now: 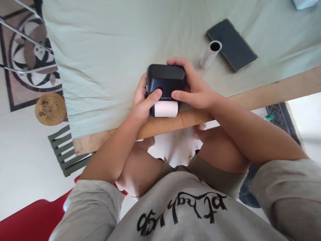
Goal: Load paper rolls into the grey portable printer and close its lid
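A small black label printer (164, 83) is held between my two hands over the near edge of the table. My left hand (144, 98) wraps its left side, the thumb lying on the top face. On the other side, my right hand (194, 85) grips it with the thumb on the top and the fingers round the far corner. A white paper roll (166, 109) shows at the printer's near end. Beyond my right hand, a white paper roll with a dark hollow core (211, 54) stands on end. Next to it lies a dark smartphone (232, 45).
A pale green cloth (105, 60) covers the table, with a bare wooden edge (276, 88) along my side. At the far right corner sits a pale blue object (304, 3), partly cut off. A round stool (50, 108), a slatted green seat (66, 150) and a red chair (37, 214) are at the left.
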A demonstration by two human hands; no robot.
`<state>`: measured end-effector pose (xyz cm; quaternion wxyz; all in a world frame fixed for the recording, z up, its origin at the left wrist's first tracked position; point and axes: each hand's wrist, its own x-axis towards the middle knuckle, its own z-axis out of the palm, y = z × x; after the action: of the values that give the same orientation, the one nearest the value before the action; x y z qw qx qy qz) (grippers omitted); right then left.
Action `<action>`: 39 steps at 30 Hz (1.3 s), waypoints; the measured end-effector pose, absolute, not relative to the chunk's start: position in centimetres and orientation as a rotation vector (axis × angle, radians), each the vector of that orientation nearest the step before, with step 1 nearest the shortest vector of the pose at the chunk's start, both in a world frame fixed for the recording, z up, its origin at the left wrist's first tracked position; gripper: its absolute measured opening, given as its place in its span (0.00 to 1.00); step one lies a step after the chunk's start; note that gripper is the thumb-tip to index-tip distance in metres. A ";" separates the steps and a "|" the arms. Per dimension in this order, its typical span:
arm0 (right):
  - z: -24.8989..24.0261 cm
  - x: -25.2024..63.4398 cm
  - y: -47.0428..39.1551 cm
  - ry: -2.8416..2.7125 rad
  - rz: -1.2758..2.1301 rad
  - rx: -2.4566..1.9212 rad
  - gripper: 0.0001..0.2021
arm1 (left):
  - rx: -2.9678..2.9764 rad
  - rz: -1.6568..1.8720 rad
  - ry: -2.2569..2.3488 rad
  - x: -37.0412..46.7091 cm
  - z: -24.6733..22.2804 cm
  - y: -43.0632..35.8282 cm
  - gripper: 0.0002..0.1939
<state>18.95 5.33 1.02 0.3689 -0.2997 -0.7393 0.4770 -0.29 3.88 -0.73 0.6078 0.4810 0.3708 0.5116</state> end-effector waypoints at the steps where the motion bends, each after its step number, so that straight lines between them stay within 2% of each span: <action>1: 0.7 18.9 5.4 -1.927 1.189 -0.790 0.32 | 1.113 1.174 0.819 -0.3 -0.8 3.8 0.25; 6: 0.3 18.8 5.1 -1.927 1.123 -0.887 0.33 | 1.002 1.182 0.687 -0.5 -0.1 3.4 0.19; 10: 0.5 18.7 4.9 -1.883 1.171 -0.883 0.29 | 0.916 1.212 0.756 -0.5 0.4 3.2 0.15; 19: -1.0 18.6 5.7 -1.880 1.126 -0.859 0.30 | 0.877 1.262 0.831 0.2 0.0 3.3 0.16; 24: -1.1 18.7 5.9 -1.894 1.108 -0.916 0.34 | 0.869 1.253 0.787 0.1 -0.4 3.8 0.14; 28: -0.6 18.6 5.8 -1.972 1.060 -0.950 0.45 | 0.910 1.232 0.856 0.0 -0.6 4.0 0.12; 30: -0.3 18.6 5.6 -1.995 1.016 -0.932 0.47 | 0.915 1.261 0.835 0.1 -0.6 4.0 0.11; 32: 0.3 18.6 5.3 -2.026 0.906 -0.936 0.44 | 0.902 1.291 0.779 0.2 -0.4 3.9 0.12; 35: 1.8 18.7 4.7 -2.051 0.621 -1.038 0.38 | 0.895 1.275 0.737 0.3 -0.2 3.6 0.18; 37: 3.0 18.8 4.3 -1.984 0.516 -1.151 0.31 | 0.921 1.252 0.735 0.2 -0.1 3.4 0.19; 39: 4.0 18.6 4.2 -1.831 0.549 -1.229 0.21 | 0.962 1.225 0.738 0.0 -0.1 3.4 0.18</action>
<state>18.59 4.25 4.02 0.4210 -0.4904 -0.7309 0.2193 -0.02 3.38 -0.11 0.6512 0.4234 0.3248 0.5396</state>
